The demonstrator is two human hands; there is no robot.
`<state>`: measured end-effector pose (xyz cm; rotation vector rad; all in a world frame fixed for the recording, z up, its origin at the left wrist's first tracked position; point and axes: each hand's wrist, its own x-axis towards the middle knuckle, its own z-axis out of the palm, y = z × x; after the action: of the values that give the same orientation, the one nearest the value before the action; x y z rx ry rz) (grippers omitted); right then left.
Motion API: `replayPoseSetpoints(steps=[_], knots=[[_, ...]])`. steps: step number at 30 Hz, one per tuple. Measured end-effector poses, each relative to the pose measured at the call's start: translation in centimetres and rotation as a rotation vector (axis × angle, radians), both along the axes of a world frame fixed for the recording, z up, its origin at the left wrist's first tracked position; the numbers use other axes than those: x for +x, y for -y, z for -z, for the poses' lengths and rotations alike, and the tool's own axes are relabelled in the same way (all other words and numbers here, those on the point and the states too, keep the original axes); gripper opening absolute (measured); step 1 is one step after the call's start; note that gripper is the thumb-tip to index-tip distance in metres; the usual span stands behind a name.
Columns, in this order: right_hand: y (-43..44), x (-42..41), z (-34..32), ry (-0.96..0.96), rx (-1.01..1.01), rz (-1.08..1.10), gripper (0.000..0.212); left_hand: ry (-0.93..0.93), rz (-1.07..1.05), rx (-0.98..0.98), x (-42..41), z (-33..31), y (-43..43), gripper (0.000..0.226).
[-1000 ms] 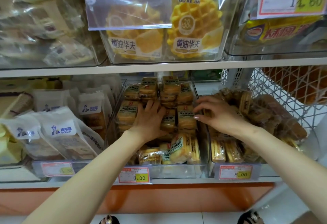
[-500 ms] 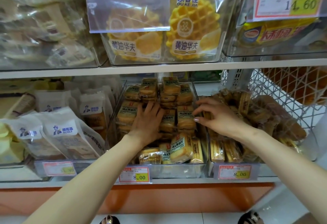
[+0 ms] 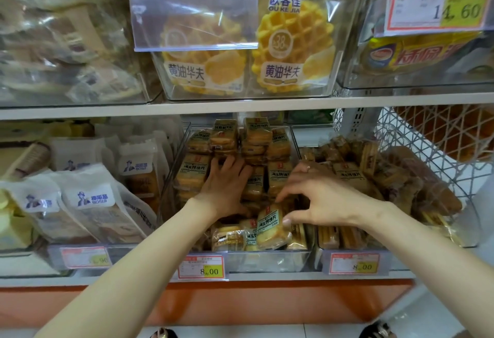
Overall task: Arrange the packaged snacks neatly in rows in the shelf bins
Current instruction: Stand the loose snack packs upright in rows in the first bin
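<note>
Head view: rear bread-slice packets (image 3: 251,134) in middle bin (image 3: 267,261) rowed; front ones jumbled, pending. Left hand (image 3: 227,185) flat on stacks; right hand (image 3: 320,198) pinches tilted packet (image 3: 270,227).

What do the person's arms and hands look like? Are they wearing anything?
No sleeves, gloves, watch or bracelet show, so the arms are uncovered as far as the picture reaches. The left hand wears nothing I can see. The right hand has a small ring on one finger.
</note>
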<state>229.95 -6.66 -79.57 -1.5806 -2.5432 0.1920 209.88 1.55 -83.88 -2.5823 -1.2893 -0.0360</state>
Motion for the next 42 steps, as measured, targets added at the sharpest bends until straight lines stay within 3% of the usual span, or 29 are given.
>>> replayPoseSetpoints(steps=[4,9,15,18,21,24,28,37,42], knots=[[0.4,-0.7,0.0,0.133,-0.041,-0.015,0.058,0.017,0.016,0.098,0.1,0.7,0.5,0.076],[0.7,-1.3,-0.1,0.183,-0.040,-0.021,0.075,0.130,0.052,-0.019,-0.3,0.0,0.3,0.075],[1.2,-1.9,0.7,0.235,0.049,-0.030,0.068,0.199,0.012,0.039,-4.2,-2.2,1.3,0.072],[1.3,-1.5,-0.9,0.080,-0.079,0.008,0.056,0.306,-0.031,0.033,-6.5,-2.5,1.7,0.070],[1.1,-0.9,-2.8,-0.328,-0.293,0.054,0.046,0.342,-0.055,-0.039,-7.7,-2.6,2.0,0.073],[-0.1,-1.2,-2.8,-0.551,-0.194,0.102,0.042,0.366,-0.080,-0.061,-8.2,-2.8,2.1,0.073],[-2.5,-2.5,-1.0,-0.383,-0.029,0.203,0.048,0.354,-0.101,-0.064,-8.7,-3.0,1.9,0.068],[-5.0,-4.5,0.7,-0.257,-0.015,0.204,0.035,0.207,-0.012,0.172,-9.6,-2.4,2.3,0.064],[-4.7,-4.6,0.5,-0.206,-0.096,0.216,0.040,0.228,-0.049,0.209,-9.5,-2.1,1.9,0.057]])
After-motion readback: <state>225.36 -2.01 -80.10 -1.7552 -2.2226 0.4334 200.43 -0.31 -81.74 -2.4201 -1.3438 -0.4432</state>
